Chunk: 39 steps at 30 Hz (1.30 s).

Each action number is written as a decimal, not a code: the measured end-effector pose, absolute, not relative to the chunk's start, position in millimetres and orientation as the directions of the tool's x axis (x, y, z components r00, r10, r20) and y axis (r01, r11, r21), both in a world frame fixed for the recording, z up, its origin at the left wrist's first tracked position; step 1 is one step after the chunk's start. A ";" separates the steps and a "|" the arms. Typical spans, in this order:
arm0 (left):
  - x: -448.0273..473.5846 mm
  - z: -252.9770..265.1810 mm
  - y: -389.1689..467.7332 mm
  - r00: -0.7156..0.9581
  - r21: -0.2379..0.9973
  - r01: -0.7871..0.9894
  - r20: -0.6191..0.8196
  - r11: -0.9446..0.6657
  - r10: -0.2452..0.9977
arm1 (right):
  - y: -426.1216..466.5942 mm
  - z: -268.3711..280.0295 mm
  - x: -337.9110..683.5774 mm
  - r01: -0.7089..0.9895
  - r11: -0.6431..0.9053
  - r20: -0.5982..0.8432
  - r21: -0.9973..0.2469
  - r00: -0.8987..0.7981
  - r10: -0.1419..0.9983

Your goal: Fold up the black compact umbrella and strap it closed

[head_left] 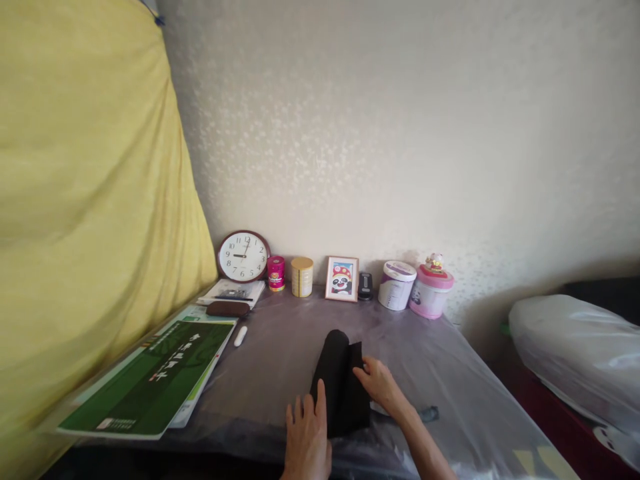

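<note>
We count 1 black cloth (341, 387), partly rolled, lying on the plastic-covered table (280, 353) right in front of us. 2 hands on it. Our left hand (307, 437) rests flat at the cloth's near-left edge, fingers spread and open, fingertips touching the roll, gripping nothing. Our right hand (380, 383) sits at the cloth's right side, fingers curled onto the flat flap; whether it pinches the fabric or just presses, we can't tell. So the cloth lies between both hands, roll running away from us, its far end pointing toward the wall.

Along the back, by the wall: 1 round clock (243, 256), 1 small pink tin (275, 273), 1 yellow tin (302, 277), 1 framed panda picture (342, 279), 1 small dark gadget (365, 285), 1 white tub (397, 285), 1 pink tub (431, 291) w/ a little figurine on top. That makes 2 tins, 2 tubs.

Left side: 1 big green folder (150, 380) on a stack of papers, 1 dark pouch (228, 309), 1 white pen-like stick (241, 335). Yellow curtain (85, 200) hangs far left. At right, well apart from the table, 1 plastic-wrapped bundle (575, 353).
</note>
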<state>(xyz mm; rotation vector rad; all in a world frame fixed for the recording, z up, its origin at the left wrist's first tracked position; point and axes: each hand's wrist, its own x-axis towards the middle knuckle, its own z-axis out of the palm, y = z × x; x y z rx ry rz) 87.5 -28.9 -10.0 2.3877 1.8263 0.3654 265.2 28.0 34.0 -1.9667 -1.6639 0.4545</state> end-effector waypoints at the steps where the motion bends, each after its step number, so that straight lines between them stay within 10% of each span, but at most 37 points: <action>1: 87.7 -10.1 -28.9 0.241 0.236 0.935 0.122 -0.264 0.963 | 30.3 37.8 262.7 0.775 -0.111 0.041 -0.622 0.174 0.984; 9: 90.0 -3.6 -29.9 0.246 0.243 0.930 0.149 -0.277 0.958 | 51.1 47.1 221.2 0.545 -0.113 -0.053 -0.831 0.124 0.991; 19: 79.7 -14.8 -21.7 0.298 0.294 0.903 0.099 -0.314 0.949 | 60.3 23.1 189.5 0.758 -0.056 0.059 -0.650 0.123 0.991; 32: 59.9 -34.2 -13.5 0.317 0.283 0.827 0.480 -0.486 0.818 | 50.5 29.1 181.1 0.853 0.128 0.081 -0.505 -0.101 0.992; 39: 81.1 -37.7 -8.0 0.313 0.408 0.821 0.265 -0.400 0.912 | 40.0 25.2 192.6 0.801 0.328 0.214 -0.501 -0.253 0.943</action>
